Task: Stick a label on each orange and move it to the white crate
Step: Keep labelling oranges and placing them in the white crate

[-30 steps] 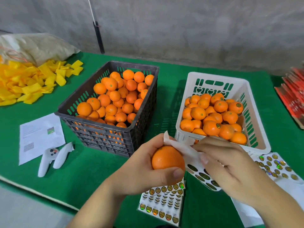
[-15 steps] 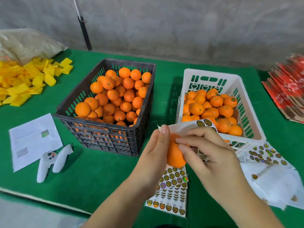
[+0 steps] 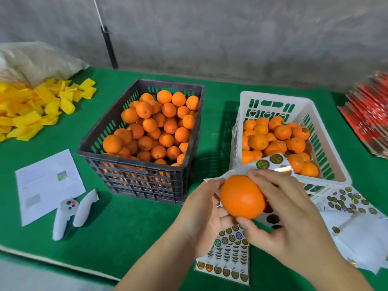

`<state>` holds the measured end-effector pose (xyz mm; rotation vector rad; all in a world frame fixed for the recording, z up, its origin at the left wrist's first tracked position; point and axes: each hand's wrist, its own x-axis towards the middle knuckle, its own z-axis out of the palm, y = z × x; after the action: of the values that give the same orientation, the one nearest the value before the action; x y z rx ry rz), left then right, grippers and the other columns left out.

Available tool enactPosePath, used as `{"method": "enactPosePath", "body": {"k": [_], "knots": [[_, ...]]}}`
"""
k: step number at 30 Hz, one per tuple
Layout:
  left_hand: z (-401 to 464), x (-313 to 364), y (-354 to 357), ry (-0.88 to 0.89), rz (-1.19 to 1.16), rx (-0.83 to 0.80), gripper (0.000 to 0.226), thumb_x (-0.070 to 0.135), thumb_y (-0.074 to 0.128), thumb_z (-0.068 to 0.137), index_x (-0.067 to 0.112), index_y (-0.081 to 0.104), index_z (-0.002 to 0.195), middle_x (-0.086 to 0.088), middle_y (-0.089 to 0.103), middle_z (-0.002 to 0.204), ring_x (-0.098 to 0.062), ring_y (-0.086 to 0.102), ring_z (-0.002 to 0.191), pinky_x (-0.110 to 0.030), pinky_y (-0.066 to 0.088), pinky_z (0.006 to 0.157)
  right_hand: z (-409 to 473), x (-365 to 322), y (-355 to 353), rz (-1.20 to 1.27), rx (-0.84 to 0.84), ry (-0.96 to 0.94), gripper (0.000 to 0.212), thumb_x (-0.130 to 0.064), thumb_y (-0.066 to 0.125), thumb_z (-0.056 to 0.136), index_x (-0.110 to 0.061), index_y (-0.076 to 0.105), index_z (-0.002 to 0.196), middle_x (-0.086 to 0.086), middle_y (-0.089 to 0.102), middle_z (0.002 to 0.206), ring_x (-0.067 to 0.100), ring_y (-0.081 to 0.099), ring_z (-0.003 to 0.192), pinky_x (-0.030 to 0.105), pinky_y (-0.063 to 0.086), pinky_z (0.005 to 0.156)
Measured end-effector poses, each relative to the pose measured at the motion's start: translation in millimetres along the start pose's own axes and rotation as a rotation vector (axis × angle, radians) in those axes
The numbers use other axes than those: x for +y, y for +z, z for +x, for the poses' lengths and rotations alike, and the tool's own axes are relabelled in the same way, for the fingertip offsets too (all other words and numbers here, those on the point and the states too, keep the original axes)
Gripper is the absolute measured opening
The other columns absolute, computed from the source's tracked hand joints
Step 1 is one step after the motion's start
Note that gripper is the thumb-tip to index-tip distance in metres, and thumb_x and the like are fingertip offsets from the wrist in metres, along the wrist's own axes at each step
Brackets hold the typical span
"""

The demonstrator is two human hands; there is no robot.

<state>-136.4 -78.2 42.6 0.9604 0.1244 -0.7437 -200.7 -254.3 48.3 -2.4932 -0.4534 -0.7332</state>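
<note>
Head view: near to far, clock directions taken from the held orange.
Left hand (image 3: 204,215): at 9 o'clock, curled under and behind the orange, pinching a bent sticker sheet; closed on both.
Right hand (image 3: 287,217): at 3 o'clock, thumb below and fingers over the top, closed on the orange.
Orange (image 3: 242,196): held between both hands above the cloth, just short of the white crate; no label visible on the side facing the camera, far side hidden.
Sticker sheet (image 3: 270,163): curling up behind the orange at 1 o'clock, a few round labels left on it, edge overlapping the crate's near rim.
Spare sheets (image 3: 225,261): flat on the cloth at 6 o'clock, mostly full; more (image 3: 348,202) at 3 o'clock, with peeled backing paper nearby.
Controllers (image 3: 72,211): two white ones at 9 o'clock, beside a printed paper (image 3: 47,183).
Black crate (image 3: 144,181): at 10 o'clock, piled nearly to the rim with oranges, none with a visible label; the bulk of the work left.
White crate (image 3: 333,154): at 1 o'clock, holding one loose layer or so, a label visible on at least one fruit; plenty of room.
Progress: judged well under half done.
Step in hand: labelling, or just labelled and due for the crate; cannot tell which.
Yellow scraps (image 3: 31,110): far at 10 o'clock, unrelated to the job.
</note>
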Motion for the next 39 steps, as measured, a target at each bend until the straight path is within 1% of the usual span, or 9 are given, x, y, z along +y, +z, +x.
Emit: {"method": "enactPosePath", "body": {"k": [4,9,13,15,18,24,26,30,39], "knots": [[14,-2,-13,0.027,0.022,0.129,0.019,0.029,0.060,0.103,0.018,0.067,0.116,-0.004,0.072,0.093,-0.023,0.062,0.068,-0.034,0.049,0.064,5,8,-3,0.188,0.087,0.164,0.068,-0.053,0.078,0.079,-0.025,0.061,0.139,-0.008,0.058,0.140,0.008,0.057,0.129,0.014,0.043,0.102],[35,15,-22,0.166,0.177,0.121,0.015,0.041,0.062,0.094,0.043,0.075,0.086,0.006,0.058,0.059,-0.014,0.048,0.056,-0.035,0.047,0.078,19,52,-8,0.147,0.186,0.360,0.072,-0.056,0.075,0.089,-0.032,0.049,0.152,-0.007,0.058,0.139,0.015,0.056,0.128,0.025,0.048,0.103],[57,40,-24,0.293,0.280,-0.037,0.037,0.030,0.053,0.107,0.042,0.071,0.077,0.012,0.060,0.064,-0.013,0.050,0.056,-0.026,0.048,0.061,39,88,-3,0.160,0.135,0.740,0.096,-0.079,0.060,0.085,-0.044,0.020,0.165,-0.016,0.032,0.167,0.010,0.028,0.155,0.055,0.030,0.122],[74,54,-23,0.326,0.302,-0.091,0.041,0.027,0.050,0.110,0.042,0.072,0.078,0.012,0.065,0.069,-0.013,0.049,0.056,-0.026,0.047,0.059,50,89,7,0.527,0.055,0.793,0.092,-0.092,0.055,0.078,-0.048,0.040,0.157,-0.030,0.045,0.157,-0.006,0.040,0.146,0.047,0.037,0.119],[102,76,-29,0.348,0.325,-0.136,0.021,0.038,0.055,0.104,0.026,0.072,0.104,0.004,0.070,0.082,-0.016,0.050,0.055,-0.034,0.040,0.062,62,91,28,0.858,-0.058,0.698,0.062,-0.072,0.073,0.083,-0.034,0.072,0.132,-0.005,0.074,0.131,0.019,0.072,0.121,0.044,0.062,0.094],[209,134,-85,0.624,1.229,0.313,0.022,0.028,0.050,0.104,0.025,0.062,0.122,0.010,0.068,0.116,-0.012,0.066,0.098,-0.025,0.052,0.074,79,108,50,0.926,0.343,0.774,0.030,-0.038,0.072,0.088,-0.029,0.080,0.115,0.001,0.079,0.119,0.025,0.077,0.108,0.036,0.065,0.079],[255,140,-116,0.446,1.707,0.444,0.032,0.019,0.054,0.101,0.021,0.056,0.133,-0.002,0.058,0.132,-0.026,0.056,0.121,-0.042,0.054,0.090,79,114,58,0.990,0.379,0.818,0.035,-0.037,0.073,0.087,-0.023,0.079,0.118,0.005,0.077,0.124,0.029,0.075,0.113,0.040,0.065,0.082],[317,129,-161,-0.055,2.350,0.200,0.077,0.016,0.065,0.097,0.026,0.022,0.161,-0.011,0.029,0.154,-0.042,0.043,0.135,-0.042,0.049,0.088,81,115,70,1.063,0.357,0.871,0.034,-0.026,0.066,0.093,-0.023,0.076,0.125,0.004,0.076,0.128,0.026,0.074,0.116,0.042,0.064,0.083],[334,136,-171,0.076,2.390,0.348,0.079,0.026,0.073,0.094,0.028,0.022,0.155,-0.012,0.033,0.147,-0.039,0.064,0.109,-0.042,0.051,0.067,81,114,76,1.118,0.354,0.958,0.039,-0.023,0.066,0.091,-0.021,0.073,0.130,0.006,0.075,0.129,0.029,0.074,0.117,0.053,0.061,0.089]]}}
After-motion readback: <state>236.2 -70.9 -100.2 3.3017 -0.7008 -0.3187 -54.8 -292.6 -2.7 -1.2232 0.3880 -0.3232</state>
